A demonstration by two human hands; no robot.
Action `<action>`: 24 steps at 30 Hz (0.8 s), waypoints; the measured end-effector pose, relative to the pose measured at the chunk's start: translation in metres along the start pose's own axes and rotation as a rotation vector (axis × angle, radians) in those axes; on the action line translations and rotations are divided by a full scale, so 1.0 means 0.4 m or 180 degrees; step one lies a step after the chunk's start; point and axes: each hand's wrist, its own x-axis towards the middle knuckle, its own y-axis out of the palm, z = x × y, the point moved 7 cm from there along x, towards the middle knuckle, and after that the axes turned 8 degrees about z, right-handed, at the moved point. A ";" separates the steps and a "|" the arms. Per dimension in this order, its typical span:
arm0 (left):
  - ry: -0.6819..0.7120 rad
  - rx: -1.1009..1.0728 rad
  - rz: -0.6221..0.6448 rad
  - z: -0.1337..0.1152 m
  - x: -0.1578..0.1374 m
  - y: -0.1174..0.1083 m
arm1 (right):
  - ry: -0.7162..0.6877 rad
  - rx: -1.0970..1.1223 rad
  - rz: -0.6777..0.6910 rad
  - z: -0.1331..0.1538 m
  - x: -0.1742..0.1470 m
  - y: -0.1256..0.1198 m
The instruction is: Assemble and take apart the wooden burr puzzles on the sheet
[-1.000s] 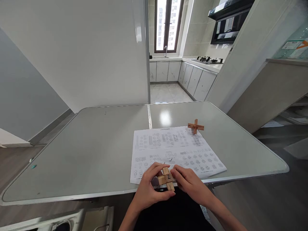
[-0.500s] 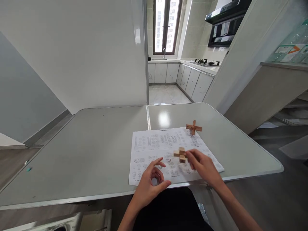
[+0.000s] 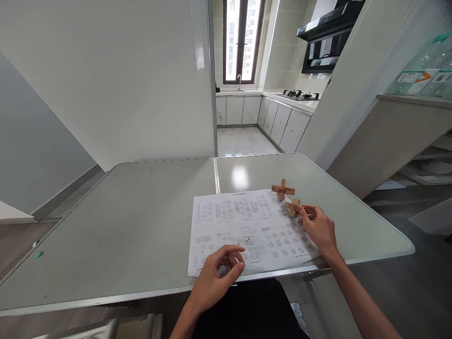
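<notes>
The pale block cross is being pinched in the right grip over the paper, beside the reddish cross; the left grip is being held loosely curled, unclosed.

From my end I see L hand & R hand bare, w/ slim fingers; forearms bare too. Plain blk garment shows below tabletop's near edge.

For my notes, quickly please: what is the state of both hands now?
Left hand: open, loosely curled, nothing visibly held.
Right hand: closed, holding the paler cross.
</notes>
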 end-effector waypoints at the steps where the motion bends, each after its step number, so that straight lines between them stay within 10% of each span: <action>1: 0.0015 0.0056 -0.0050 -0.004 -0.002 -0.013 | 0.0001 0.0001 0.0026 -0.003 -0.001 -0.001; 8: 0.0115 0.1572 -0.0913 -0.003 0.010 -0.180 | 0.0024 0.0088 -0.0218 0.021 -0.084 -0.010; 12: 0.0476 0.2794 -0.1066 0.022 0.047 -0.242 | -0.0284 0.0556 0.0641 0.087 -0.141 0.073; 24: 0.0184 0.3423 -0.0851 0.105 0.067 -0.263 | -0.0510 0.0712 0.1544 0.106 -0.161 0.142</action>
